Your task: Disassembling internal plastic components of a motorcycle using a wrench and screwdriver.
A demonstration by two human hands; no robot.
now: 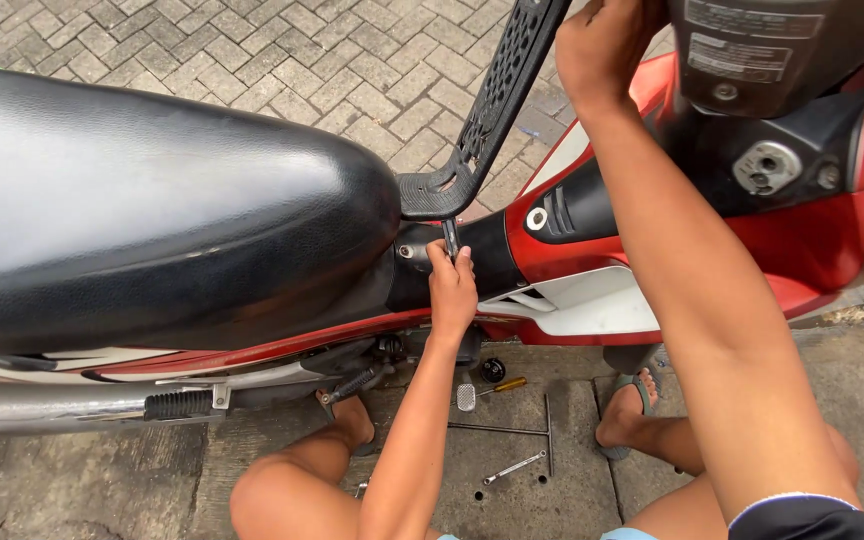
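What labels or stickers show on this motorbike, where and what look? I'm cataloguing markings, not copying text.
Upper label: top right, on the dark panel under the handlebar, right of the right hand; rectangular, dark with pale print, cut by the frame edge.
Lower label: just beneath it; smaller dark rectangle, pale print.
No packages, signs or screens.

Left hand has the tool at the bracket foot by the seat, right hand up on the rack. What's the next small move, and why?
Probably turn the tool with the left hand while the right hand steadies the black rack: its tip sits at the rack's foot, and the rack stands tilted, seemingly unsecured.
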